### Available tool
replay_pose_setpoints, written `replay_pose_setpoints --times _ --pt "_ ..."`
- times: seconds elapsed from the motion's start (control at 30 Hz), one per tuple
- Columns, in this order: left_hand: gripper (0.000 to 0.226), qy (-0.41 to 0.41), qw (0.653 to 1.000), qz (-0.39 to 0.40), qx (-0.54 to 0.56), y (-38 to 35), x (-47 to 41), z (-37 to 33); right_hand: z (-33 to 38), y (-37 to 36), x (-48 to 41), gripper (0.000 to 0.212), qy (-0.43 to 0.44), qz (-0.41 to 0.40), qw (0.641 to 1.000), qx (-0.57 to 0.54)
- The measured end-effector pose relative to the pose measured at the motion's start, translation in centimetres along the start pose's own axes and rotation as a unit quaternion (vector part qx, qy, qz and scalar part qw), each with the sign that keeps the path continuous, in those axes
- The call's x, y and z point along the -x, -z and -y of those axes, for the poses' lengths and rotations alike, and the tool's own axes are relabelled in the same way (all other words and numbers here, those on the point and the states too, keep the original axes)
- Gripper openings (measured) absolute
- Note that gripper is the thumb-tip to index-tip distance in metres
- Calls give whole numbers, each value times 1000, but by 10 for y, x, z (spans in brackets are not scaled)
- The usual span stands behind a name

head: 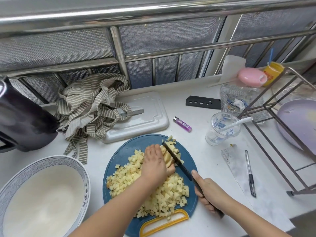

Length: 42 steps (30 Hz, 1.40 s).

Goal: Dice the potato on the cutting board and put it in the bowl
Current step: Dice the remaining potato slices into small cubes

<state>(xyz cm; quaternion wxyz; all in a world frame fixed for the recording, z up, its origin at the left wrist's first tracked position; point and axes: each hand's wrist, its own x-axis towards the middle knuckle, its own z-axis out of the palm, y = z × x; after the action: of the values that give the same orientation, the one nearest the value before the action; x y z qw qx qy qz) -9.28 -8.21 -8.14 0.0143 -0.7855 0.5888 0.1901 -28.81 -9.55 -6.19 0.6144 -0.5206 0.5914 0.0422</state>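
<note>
Potato point(168, 159), pale yellow, peeled: last uncut strips lie on the round blue plastic cutting board point(123, 151), held down by the left hand point(153, 161) with fingers curled over them. Diced heap point(164, 194) alongside. Right hand point(209, 192) grips the black-bladed knife point(177, 159), edge on the strips. White blue-rimmed ceramic bowl point(82, 175), left of board, holds no potato. Advised: knuckles forward, even straight-down cuts.

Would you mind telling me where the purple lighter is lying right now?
In the head view, the purple lighter lies on the counter just right of centre, between the white board and the clear plastic cup, beyond the blue cutting board.
</note>
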Motion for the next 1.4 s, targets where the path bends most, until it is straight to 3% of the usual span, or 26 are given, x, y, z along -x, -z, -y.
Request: replay_pose_setpoints --times 0.3,0.47,0.93,1.1,1.2,1.33,1.4 --pt "96 -16 1000 -22 -2 1 3 8 17 0 15 65 57 -2 998 -16" --pt "87 -6 999 -33 2 -4 5 8 18 -11 14 63 72 -9 997 12" --pt "84 -7 1000 -22 17 1 0 5 17 -17 0 66 7 24 999 -35" --pt "89 5 1000 7 17 -2 0 3 24 -21 -3 64 20 17 1000 -10" --pt "108 31 999 -40 -16 5 1 -1 30 -23 -8 65 30 15 999 7" --pt "98 42 998 43 33 3 3 -2 30 -23 -11 65 35 4 999 31" --pt "96 52 997 47 30 5 4 -2 30 -23 -12 66 43 -12 997 57"
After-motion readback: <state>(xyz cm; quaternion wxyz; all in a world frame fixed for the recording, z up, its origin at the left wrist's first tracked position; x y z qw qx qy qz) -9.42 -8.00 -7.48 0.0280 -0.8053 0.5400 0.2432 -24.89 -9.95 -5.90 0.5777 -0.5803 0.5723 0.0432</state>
